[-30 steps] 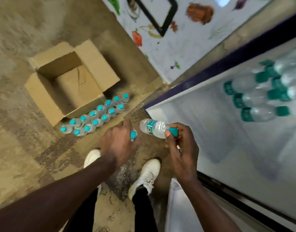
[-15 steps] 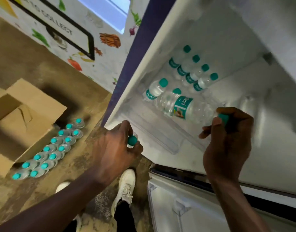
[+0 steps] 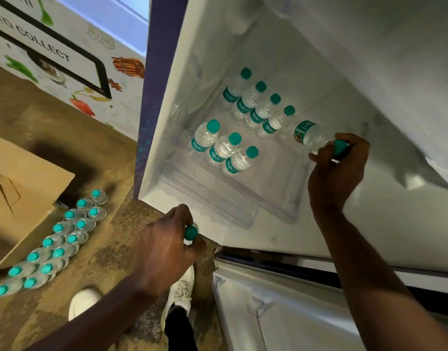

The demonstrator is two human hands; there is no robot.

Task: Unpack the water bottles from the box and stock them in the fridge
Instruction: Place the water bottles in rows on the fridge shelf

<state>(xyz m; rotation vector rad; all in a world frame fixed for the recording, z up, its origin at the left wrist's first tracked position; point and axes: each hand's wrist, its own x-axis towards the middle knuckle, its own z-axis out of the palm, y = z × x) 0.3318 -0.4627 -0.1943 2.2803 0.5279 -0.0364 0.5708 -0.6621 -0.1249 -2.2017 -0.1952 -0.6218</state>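
Observation:
My right hand (image 3: 337, 171) grips a clear water bottle (image 3: 310, 134) by its teal cap, holding it tilted inside the open fridge compartment (image 3: 281, 193), just right of the back row of several stocked bottles (image 3: 256, 105). A front row of three bottles (image 3: 224, 149) stands to the left. My left hand (image 3: 164, 247) holds a second bottle by its teal cap (image 3: 191, 232), just outside the fridge's lower left corner; that bottle's body is hidden by the hand. Several more bottles (image 3: 58, 243) stand on the floor beside the open cardboard box (image 3: 27, 188).
The fridge's purple side edge (image 3: 154, 97) rises at centre left. A lower fridge door (image 3: 281, 307) sits below the compartment. My white shoes (image 3: 180, 290) are on the rough brown floor. A printed wall panel (image 3: 65, 59) stands behind the box.
My right hand has carried its bottle deeper and to the right inside the fridge, up to the back row. The view has closed in on the fridge. My left hand stays low with its bottle.

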